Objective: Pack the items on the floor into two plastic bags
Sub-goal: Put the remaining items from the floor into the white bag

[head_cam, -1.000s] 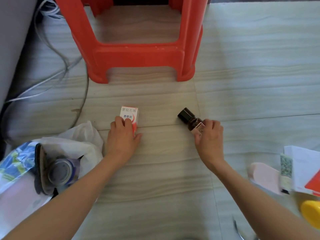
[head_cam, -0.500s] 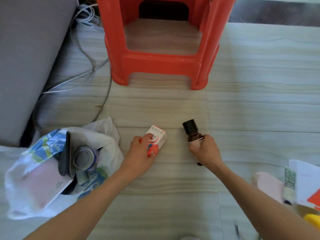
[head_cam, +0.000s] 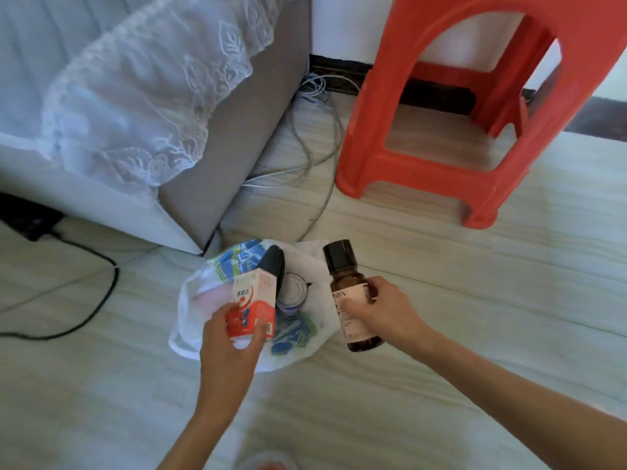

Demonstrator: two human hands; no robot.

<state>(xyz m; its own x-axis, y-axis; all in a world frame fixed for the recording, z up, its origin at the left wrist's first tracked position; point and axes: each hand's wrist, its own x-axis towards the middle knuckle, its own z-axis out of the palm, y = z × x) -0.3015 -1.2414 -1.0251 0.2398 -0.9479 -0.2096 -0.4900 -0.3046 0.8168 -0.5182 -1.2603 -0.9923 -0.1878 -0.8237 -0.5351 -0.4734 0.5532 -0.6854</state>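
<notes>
- The left hand (head_cam: 230,337) grips a small red-and-white cardboard box (head_cam: 252,301), fingers curled round its lower end, above the open white plastic bag (head_cam: 188,300) on the floor.
- The right hand (head_cam: 383,312) clasps a brown glass bottle with a black cap (head_cam: 349,293) just beside the bag's right edge.
- The bag's mouth looks slack; the box could land on the rim and slide out.
- Dropped, the bottle might crack against the metal can (head_cam: 293,293) inside.

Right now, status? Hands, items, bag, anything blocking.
Left hand grips red-white box over open plastic bag. Right hand grips brown bottle beside it. Bag already holds a can. Nothing blocking.
</notes>
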